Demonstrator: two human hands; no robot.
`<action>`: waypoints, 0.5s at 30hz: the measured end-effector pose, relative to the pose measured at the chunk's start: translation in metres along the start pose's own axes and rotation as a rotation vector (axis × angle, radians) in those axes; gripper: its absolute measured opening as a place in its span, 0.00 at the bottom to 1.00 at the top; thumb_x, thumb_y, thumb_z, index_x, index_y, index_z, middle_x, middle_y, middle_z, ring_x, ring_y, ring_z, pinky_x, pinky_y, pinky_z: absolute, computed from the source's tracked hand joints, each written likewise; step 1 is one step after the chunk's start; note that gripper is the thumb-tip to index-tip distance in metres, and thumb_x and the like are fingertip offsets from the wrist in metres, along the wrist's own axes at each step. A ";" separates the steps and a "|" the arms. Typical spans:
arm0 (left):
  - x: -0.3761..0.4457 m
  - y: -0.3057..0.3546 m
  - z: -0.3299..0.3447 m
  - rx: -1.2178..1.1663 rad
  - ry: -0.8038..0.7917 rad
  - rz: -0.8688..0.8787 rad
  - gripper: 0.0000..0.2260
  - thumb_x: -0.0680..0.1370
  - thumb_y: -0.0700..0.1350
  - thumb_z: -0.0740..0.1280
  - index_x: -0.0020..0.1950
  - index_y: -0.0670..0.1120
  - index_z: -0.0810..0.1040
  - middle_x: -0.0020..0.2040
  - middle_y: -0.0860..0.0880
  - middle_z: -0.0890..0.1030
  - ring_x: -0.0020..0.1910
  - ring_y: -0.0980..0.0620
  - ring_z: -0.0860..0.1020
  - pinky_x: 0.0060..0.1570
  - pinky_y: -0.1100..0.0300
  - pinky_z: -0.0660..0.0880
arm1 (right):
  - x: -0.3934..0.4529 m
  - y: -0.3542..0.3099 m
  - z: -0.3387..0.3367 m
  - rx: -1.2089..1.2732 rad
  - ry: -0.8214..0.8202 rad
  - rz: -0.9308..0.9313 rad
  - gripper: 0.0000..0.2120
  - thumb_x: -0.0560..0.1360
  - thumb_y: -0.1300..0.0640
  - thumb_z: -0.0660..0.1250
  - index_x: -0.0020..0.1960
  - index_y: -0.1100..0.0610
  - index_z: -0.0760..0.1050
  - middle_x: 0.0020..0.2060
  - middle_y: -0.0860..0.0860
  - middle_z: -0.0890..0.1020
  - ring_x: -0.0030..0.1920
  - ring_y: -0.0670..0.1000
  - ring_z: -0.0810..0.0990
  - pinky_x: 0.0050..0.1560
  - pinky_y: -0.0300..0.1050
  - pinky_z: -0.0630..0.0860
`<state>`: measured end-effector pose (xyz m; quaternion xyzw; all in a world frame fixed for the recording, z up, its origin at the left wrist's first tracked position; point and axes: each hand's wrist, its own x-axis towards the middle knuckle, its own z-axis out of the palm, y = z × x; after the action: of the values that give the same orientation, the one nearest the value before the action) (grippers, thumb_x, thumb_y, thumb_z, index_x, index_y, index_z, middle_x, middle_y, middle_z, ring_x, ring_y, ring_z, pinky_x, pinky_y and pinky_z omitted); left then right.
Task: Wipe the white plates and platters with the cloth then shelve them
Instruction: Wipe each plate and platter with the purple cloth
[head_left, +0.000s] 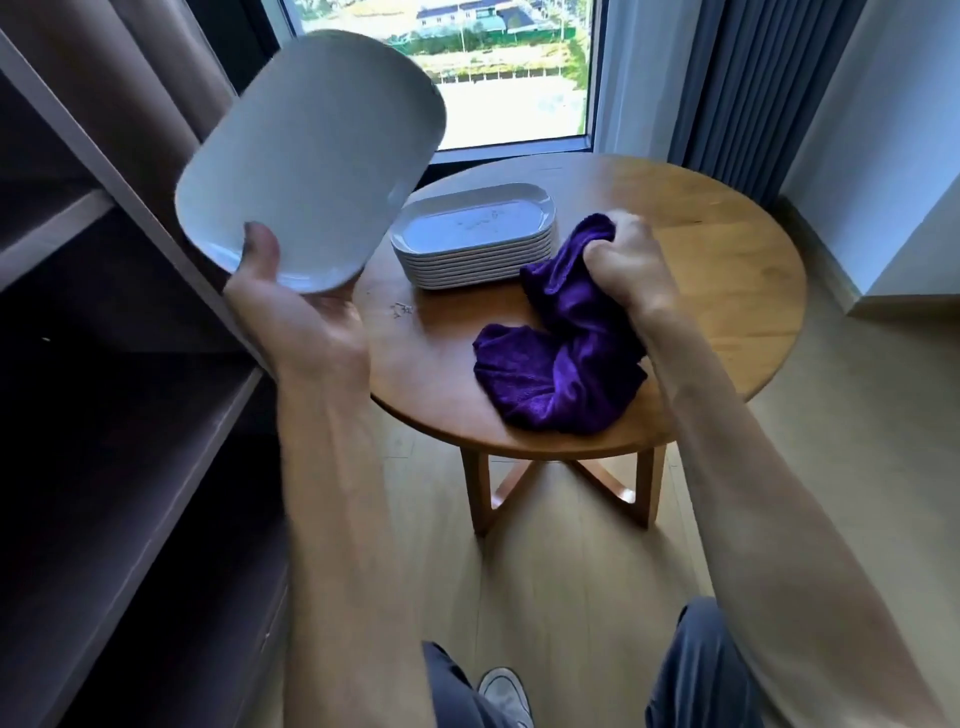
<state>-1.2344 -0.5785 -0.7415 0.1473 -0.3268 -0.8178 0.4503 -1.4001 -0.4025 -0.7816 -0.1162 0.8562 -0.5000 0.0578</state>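
My left hand (291, 306) grips a white oblong platter (311, 156) by its near rim, thumb on its upper face, and holds it tilted in the air left of the table, in front of the shelf unit. A stack of several white platters (475, 236) sits on the round wooden table (727, 291). My right hand (631, 265) clutches a purple cloth (561, 358) just right of the stack; the cloth's lower part lies bunched on the tabletop.
A dark shelf unit (114, 364) with several open shelves fills the left side. Behind the table are a window (498, 73) and curtains (737, 88). Below lie wooden floor (571, 597), my knees and one shoe (506, 696).
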 end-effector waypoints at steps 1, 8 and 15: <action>-0.001 -0.003 0.001 0.041 0.003 -0.019 0.18 0.85 0.46 0.57 0.71 0.41 0.75 0.64 0.38 0.82 0.63 0.38 0.81 0.65 0.39 0.77 | 0.001 -0.005 -0.002 -0.045 -0.014 0.046 0.18 0.73 0.63 0.57 0.60 0.60 0.76 0.55 0.57 0.81 0.55 0.58 0.78 0.57 0.48 0.75; -0.006 -0.022 0.006 0.286 -0.017 -0.100 0.19 0.86 0.52 0.56 0.71 0.45 0.75 0.63 0.41 0.81 0.63 0.40 0.80 0.63 0.36 0.77 | -0.017 -0.043 -0.014 -0.165 -0.031 -0.215 0.33 0.70 0.68 0.58 0.76 0.56 0.68 0.73 0.56 0.73 0.73 0.57 0.70 0.73 0.43 0.65; -0.016 -0.009 0.005 0.339 0.081 -0.123 0.19 0.84 0.55 0.59 0.69 0.47 0.77 0.60 0.42 0.83 0.60 0.41 0.82 0.60 0.39 0.79 | -0.031 -0.066 0.013 0.177 0.264 -0.307 0.26 0.68 0.73 0.59 0.62 0.60 0.81 0.54 0.52 0.85 0.57 0.49 0.82 0.63 0.42 0.76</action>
<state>-1.2342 -0.5597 -0.7450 0.2737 -0.4320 -0.7702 0.3812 -1.3582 -0.4363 -0.7311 -0.1730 0.7815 -0.5870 -0.1216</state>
